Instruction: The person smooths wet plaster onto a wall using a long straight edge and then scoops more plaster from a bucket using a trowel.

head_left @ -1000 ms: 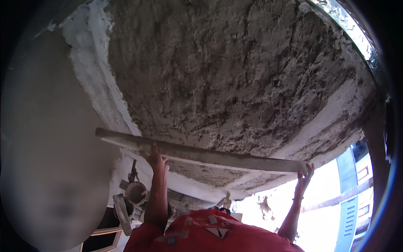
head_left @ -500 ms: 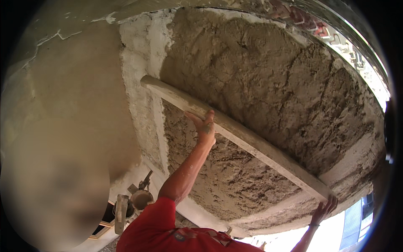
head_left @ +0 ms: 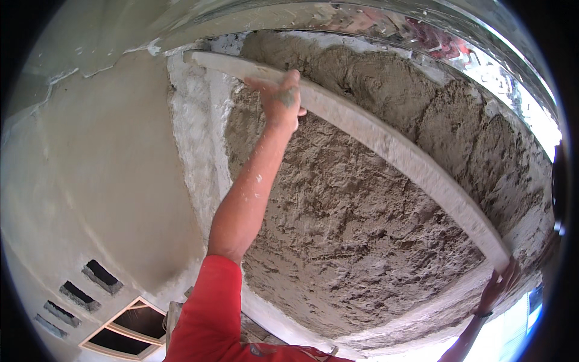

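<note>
My left hand point(head_left: 280, 99) grips a long, plaster-smeared straight board point(head_left: 392, 148) near its left end, with my arm raised in a red sleeve. My right hand point(head_left: 500, 280) holds the right end, low at the right. The board lies diagonally over rough grey-brown plaster point(head_left: 350, 229), its left tip reaching a pale whitish strip point(head_left: 196, 139) beside the smooth surface. The fisheye bends the board's outline. Grey smears and white flecks are on my left hand and forearm.
A smooth plastered wall point(head_left: 108, 169) fills the left, with several dark slots point(head_left: 99, 274) and a wooden window frame point(head_left: 123, 332) at lower left. A smooth concrete edge point(head_left: 283, 15) curves along the top. Bright openings show at upper right and lower right.
My left hand and the board have moved up across the rough plaster toward the top edge, in steps over both earlier frames. The view has shifted, showing more window and slots.
</note>
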Available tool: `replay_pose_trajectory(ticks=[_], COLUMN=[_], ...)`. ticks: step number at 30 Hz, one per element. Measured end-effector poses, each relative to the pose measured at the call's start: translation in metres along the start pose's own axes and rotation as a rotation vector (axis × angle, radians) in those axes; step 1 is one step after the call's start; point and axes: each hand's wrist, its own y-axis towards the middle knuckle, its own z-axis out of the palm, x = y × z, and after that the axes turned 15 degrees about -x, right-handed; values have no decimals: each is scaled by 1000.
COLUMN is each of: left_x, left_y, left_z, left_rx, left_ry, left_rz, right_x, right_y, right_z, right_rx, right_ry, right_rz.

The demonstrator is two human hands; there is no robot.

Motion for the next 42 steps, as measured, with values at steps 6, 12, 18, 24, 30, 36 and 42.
replay_pose_trajectory(ticks=[6, 12, 18, 24, 30, 36, 42], left_x=[-4, 14, -4, -40, -39, -15, 55], left_y=[43, 51, 46, 36, 69, 81, 32], left_z=[12, 29, 28, 42, 40, 11, -43], left_rx=[41, -36, -62, -3, 142, 197, 185], left_ry=[2, 36, 24, 73, 215, 220, 282], left_rz=[11, -46, 40, 3, 54, 32, -63], right_x=[5, 16, 21, -20, -9, -4, -11], right_y=[43, 54, 109, 168, 182, 151, 63], right_z=[5, -12, -4, 13, 18, 19, -1], right_rx=[38, 86, -82, -181, -115, -44, 13], right_ry=[28, 30, 131, 169, 223, 311, 199], right_rz=[-1, 63, 26, -75, -1, -4, -60])
